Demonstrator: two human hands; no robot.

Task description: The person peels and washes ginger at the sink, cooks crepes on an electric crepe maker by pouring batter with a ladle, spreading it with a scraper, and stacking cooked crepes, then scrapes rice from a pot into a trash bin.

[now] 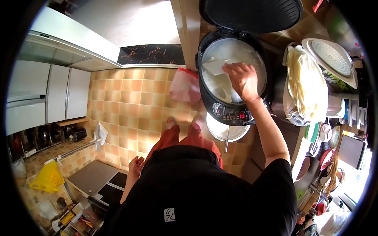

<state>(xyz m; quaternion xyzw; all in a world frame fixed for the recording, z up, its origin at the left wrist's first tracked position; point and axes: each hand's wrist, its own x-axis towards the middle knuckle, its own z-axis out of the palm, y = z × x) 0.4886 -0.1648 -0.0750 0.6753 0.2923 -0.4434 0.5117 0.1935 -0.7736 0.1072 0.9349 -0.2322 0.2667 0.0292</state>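
A round black electric pan (201, 84) stands with its ribbed lid (252, 15) raised and a red display lit on its front panel. Pale, whitish batter or dough (220, 45) coats the inside. My right hand (242, 78) is over the pan, fingers closed on a flat white scraper (215, 67) that touches the pale layer. My left hand (136, 165) hangs low beside my body, fingers loosely apart, holding nothing. Partly under the pan's front sits a white round container (224, 131) with a metal handle sticking out.
To the right, a pile of thin pale sheets (305, 82) lies on a white appliance beside a round white lid (330, 59). A pinkish bag (185, 86) hangs left of the pan. Dishes and a rack line the right side; a yellow basket (48, 177) is at far left.
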